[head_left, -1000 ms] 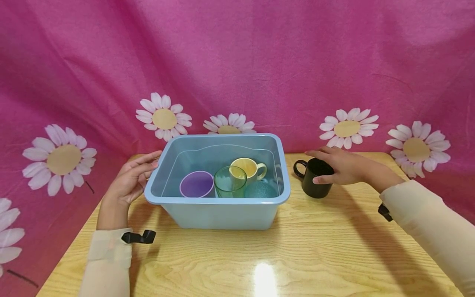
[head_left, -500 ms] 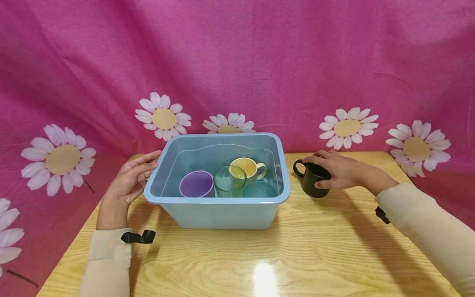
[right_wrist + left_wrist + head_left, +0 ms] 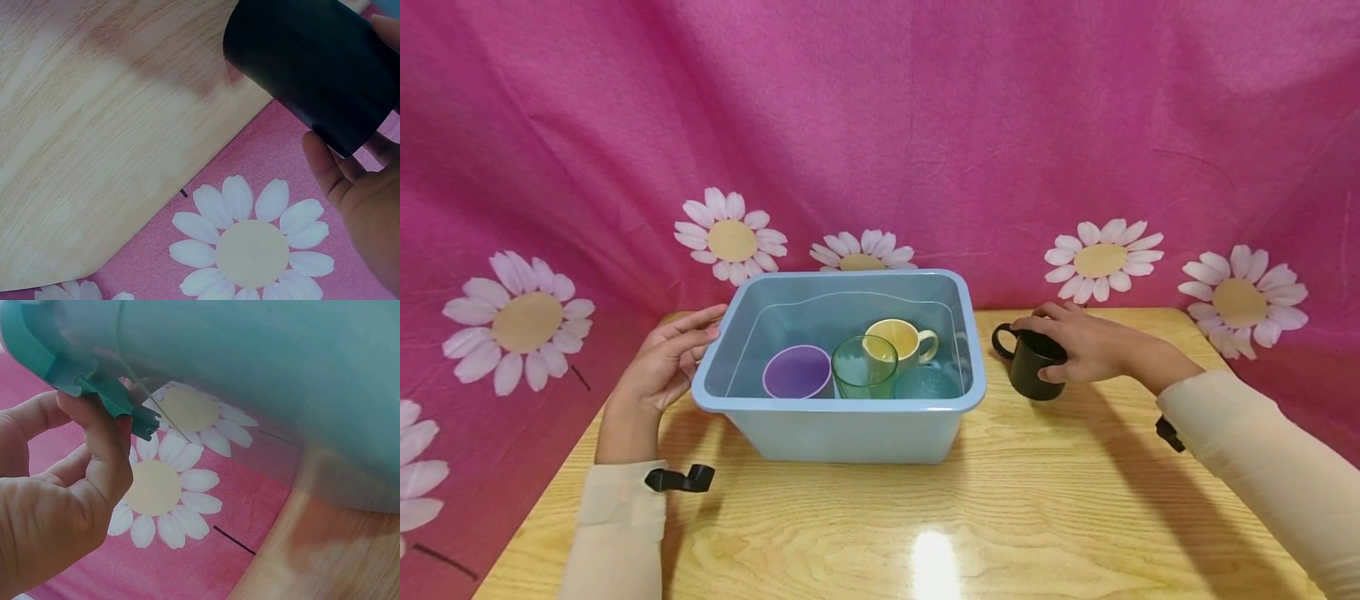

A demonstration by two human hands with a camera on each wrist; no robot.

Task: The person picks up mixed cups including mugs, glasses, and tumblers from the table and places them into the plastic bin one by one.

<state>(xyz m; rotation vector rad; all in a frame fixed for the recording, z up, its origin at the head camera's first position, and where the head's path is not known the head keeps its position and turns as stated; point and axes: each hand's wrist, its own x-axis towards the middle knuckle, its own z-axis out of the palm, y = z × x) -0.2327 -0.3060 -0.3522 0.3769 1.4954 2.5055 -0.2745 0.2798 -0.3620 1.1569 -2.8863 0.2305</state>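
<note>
My right hand [image 3: 1086,342] grips the black mug [image 3: 1033,375] from above, at its rim. The mug stands upright on the table, its handle pointing left. In the right wrist view, fingers [image 3: 322,165] and thumb lie on either side of the mug's [image 3: 312,69] rim end. At the left, my left hand [image 3: 658,362] holds the left rim of a light blue plastic tub [image 3: 850,433]. The left wrist view shows curled fingers [image 3: 94,437] at the tub's rim lip [image 3: 106,394]. Inside the tub are a purple cup [image 3: 797,373], a green glass [image 3: 861,379] and a pale yellow mug [image 3: 895,337].
A teal textured piece [image 3: 928,383] lies in the tub's front right corner, partly hidden by the rim. Tub and black mug stand on a light wooden table [image 3: 820,533]. Behind and left of it hangs a pink cloth [image 3: 880,125] with white daisies.
My right hand has moved slightly left and lower onto the black mug, its fingers closing at the rim. My left hand, the tub and the cups have not visibly moved.
</note>
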